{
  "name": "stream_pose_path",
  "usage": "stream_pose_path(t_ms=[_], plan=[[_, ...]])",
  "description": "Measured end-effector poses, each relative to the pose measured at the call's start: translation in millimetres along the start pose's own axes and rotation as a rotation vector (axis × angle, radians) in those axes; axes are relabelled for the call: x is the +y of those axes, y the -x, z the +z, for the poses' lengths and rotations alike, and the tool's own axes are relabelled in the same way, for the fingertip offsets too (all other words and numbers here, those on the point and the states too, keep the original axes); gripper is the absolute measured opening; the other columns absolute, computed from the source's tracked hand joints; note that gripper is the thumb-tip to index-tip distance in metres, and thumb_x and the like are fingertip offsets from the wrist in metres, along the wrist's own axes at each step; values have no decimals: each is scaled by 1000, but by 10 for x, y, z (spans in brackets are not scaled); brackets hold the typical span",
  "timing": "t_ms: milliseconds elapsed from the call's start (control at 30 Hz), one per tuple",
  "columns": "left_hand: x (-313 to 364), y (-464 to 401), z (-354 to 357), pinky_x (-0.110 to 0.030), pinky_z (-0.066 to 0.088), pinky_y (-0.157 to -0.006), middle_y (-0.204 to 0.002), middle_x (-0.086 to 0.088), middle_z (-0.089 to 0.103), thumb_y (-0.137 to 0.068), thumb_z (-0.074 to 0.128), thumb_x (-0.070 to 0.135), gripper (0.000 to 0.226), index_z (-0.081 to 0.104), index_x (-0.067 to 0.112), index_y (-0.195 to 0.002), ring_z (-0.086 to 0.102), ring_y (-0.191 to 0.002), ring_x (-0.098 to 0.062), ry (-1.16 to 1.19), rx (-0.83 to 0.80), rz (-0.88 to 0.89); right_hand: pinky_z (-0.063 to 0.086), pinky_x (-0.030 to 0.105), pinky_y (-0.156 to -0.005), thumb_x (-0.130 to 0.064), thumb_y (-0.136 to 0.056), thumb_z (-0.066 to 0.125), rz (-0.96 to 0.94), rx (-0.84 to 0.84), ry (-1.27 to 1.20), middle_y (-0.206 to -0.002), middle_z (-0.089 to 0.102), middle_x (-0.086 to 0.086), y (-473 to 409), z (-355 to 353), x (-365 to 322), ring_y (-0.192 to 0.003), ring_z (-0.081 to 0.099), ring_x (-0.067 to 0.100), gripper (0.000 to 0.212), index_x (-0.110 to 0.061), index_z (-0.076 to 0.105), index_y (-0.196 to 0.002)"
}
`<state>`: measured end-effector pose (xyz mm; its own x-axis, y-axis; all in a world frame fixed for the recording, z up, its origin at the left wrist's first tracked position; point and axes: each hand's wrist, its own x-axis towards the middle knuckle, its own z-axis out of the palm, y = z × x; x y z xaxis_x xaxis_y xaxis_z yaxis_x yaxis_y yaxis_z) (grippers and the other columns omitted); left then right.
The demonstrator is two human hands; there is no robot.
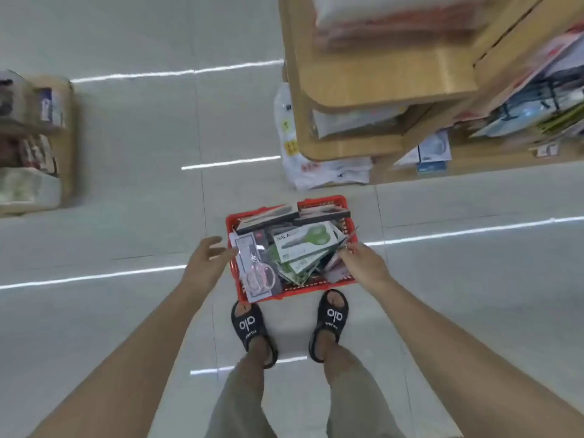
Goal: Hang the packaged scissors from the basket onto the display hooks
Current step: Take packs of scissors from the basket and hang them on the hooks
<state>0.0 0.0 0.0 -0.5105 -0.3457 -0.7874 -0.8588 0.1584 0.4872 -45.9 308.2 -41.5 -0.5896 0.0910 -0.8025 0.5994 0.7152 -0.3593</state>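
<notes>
A red plastic basket (322,201) sits on the floor just ahead of my feet, piled with several packaged scissors. A pack with pink-handled scissors (257,273) lies at its left side and a pack with green-handled scissors (303,240) lies on top in the middle. My left hand (205,259) hovers at the basket's left rim with fingers spread, holding nothing. My right hand (363,262) is at the basket's right side, its fingertips pinching the edge of the green packs. No display hooks can be made out.
A wooden shelf unit (385,80) with packaged goods rises at the upper right, with white bags (319,172) at its base. Another stocked shelf (34,143) stands at the far left. Pale tiled floor (126,216) surrounds the basket. My sandalled feet (290,327) stand behind it.
</notes>
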Motion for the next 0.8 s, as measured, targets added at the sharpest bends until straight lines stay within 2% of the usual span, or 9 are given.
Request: stream_pose_path(t_ms=[67, 167, 233, 300, 400, 467, 533, 633, 800], plan=[[-138, -498, 194, -35, 49, -97, -125, -5, 65, -99, 74, 31, 56, 51, 16, -147, 63, -112, -23, 31, 18, 11, 39, 29, -81, -37, -101, 54, -1, 94, -16, -125, 69, 11, -508, 156, 145, -107, 61, 31, 33, -16, 65, -125], [-380, -1236, 480, -22, 46, -74, -106, 8, 64, -97, 75, 35, 54, 53, 17, -143, 62, -91, -6, 58, 64, 7, 44, 34, -86, -36, -102, 54, 33, 267, -53, -122, 68, 18, -1257, 302, 391, -113, 63, 36, 35, -8, 64, -119], [-609, -1644, 634, -23, 44, -80, -118, 4, 63, -96, 76, 39, 61, 50, 16, -147, 61, -96, -9, 36, 105, -9, 46, 36, -91, -39, -104, 49, 65, 389, -76, -123, 66, 22, -1676, 373, 575, -114, 62, 39, 40, -4, 62, -119], [-797, -2009, 776, -31, 41, -96, -145, -7, 54, -96, 75, 43, 79, 36, 12, -157, 57, -120, -22, 25, 126, -51, 48, 44, -101, -42, -107, 40, 120, 459, -117, -129, 62, 25, -2045, 409, 723, -119, 59, 42, 47, -2, 60, -125], [-1025, -2436, 979, -38, 35, -110, -163, -15, 39, -93, 75, 52, 102, 18, 8, -165, 43, -146, -33, 30, 153, -131, 43, 43, -101, -50, -110, 23, 236, 345, -184, -128, 61, 23, -2503, 499, 907, -117, 59, 37, 62, -4, 58, -135], [-1155, -2604, 1080, -40, 34, -113, -165, -16, 36, -91, 74, 59, 109, 15, 8, -166, 39, -150, -35, 18, 160, -177, 44, 40, -91, -70, -103, 17, 334, 242, -338, -105, 65, 13, -2664, 607, 978, -92, 63, 29, 76, -13, 64, -119], [-1260, -2734, 1150, -41, 36, -116, -165, -17, 35, -88, 70, 71, 112, 21, 5, -164, 39, -149, -37, -70, 174, -186, 44, 40, -92, -83, -94, 17, 381, 210, -394, -91, 63, 11, -2791, 691, 988, -79, 60, 25, 79, -20, 62, -110], [-1392, -2866, 1173, -55, 34, -123, -167, -19, 28, -83, 61, 83, 118, 25, 6, -164, 34, -151, -40, -201, 224, -187, 45, 48, -110, -90, -86, 18, 393, 185, -412, -110, 69, 17, -2967, 727, 983, -102, 67, 34, 95, -15, 67, -119], [-1547, -3020, 1161, -57, 28, -124, -162, -20, 41, -87, 45, 88, 110, 30, 11, -163, 31, -153, -44, -241, 268, -183, 49, 49, -109, -87, -89, 23, 437, 171, -586, -116, 73, 16, -3154, 710, 1035, -102, 69, 32, 94, -15, 71, -125]])
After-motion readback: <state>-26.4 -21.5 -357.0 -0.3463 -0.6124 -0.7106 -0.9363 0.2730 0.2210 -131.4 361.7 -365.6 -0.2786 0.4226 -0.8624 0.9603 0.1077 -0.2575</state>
